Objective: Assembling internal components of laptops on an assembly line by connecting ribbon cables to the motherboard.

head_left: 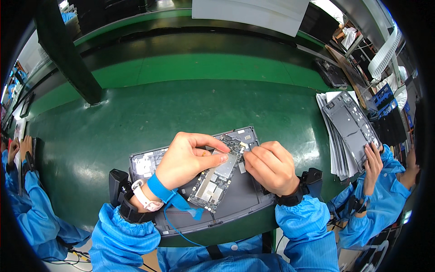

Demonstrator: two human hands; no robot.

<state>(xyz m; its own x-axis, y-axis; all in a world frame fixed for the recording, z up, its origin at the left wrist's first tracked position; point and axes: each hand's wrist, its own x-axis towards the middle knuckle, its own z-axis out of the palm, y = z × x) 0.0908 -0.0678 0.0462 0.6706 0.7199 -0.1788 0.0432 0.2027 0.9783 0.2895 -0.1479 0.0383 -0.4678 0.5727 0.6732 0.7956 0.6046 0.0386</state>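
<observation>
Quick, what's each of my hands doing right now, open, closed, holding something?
Left hand: closed, thumb and fingers at the circuit board, seemingly holding it.
Right hand: fingers curled closed by the board's edge; anything held is hidden.

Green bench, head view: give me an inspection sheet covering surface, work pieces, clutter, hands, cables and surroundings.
Surface: glossy dark-green bench top, reflecting light.
Work pieces: long dark circuit board with silver shields, aslant over a flat dark-grey rectangular casing.
Clutter: stacked white papers at right, partly under a grey rectangular panel.
Hands: left hand, thumb and index fingertips close together over the board; right hand, fingers curled at the board's upper right, contents hidden.
Cables: thin blue cord by the blue fabric wrist strap.
Surroundings: blue-sleeved left co-worker; blue-sleeved right co-worker, whose hand touches the panel.
</observation>
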